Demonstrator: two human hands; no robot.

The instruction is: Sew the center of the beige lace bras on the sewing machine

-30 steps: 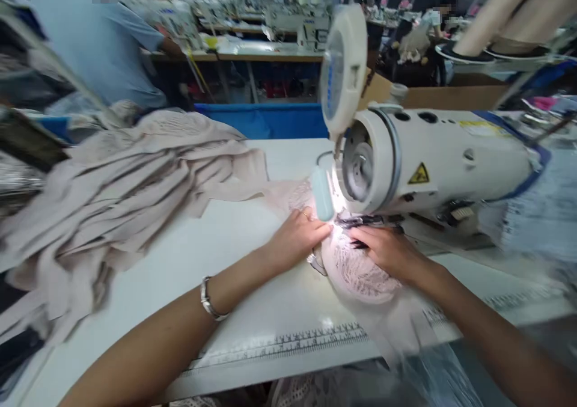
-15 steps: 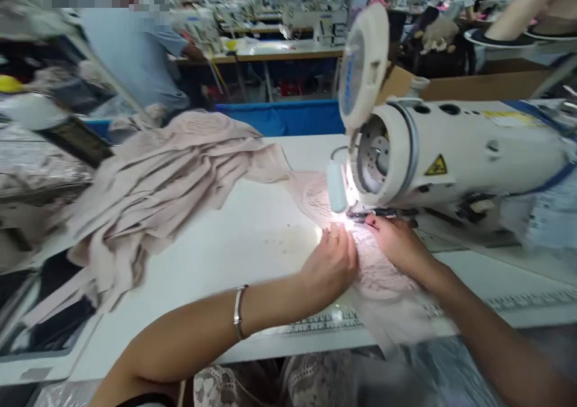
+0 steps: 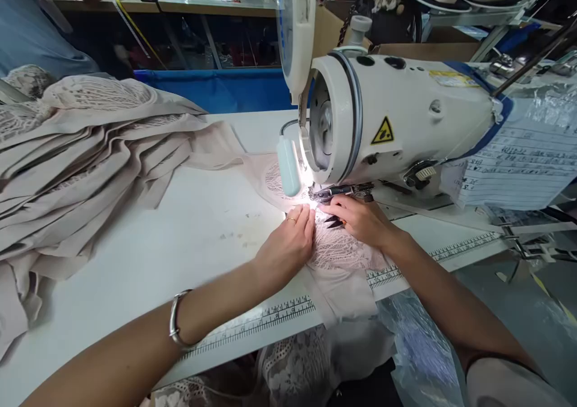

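Note:
Beside the sewing machine's (image 3: 406,109) needle area, my left hand (image 3: 288,238) presses the pale pink lace fabric (image 3: 338,247), fingers together at its left edge. My right hand (image 3: 360,217) is closed around small thread snips (image 3: 334,221), their dark blades pointing left. The thumb and forefinger of that hand touch the lace close to the metal presser foot (image 3: 324,193). The fabric runs under the machine head and drapes over the table's front edge. A pale green lamp (image 3: 288,169) lights the stitching spot; glare hides the needle tip.
A heap of pale pink garment pieces (image 3: 103,136) covers the table's left side, joined visually to the piece being handled. A printed ruler (image 3: 270,320) lines the front edge. Handwritten paper (image 3: 523,166) hangs at the right. A person in blue (image 3: 36,28) is at the far left.
The view has shifted right and come closer. Both hands stay at the presser foot on the lace. The snips' blades now show clearly below my right fingers.

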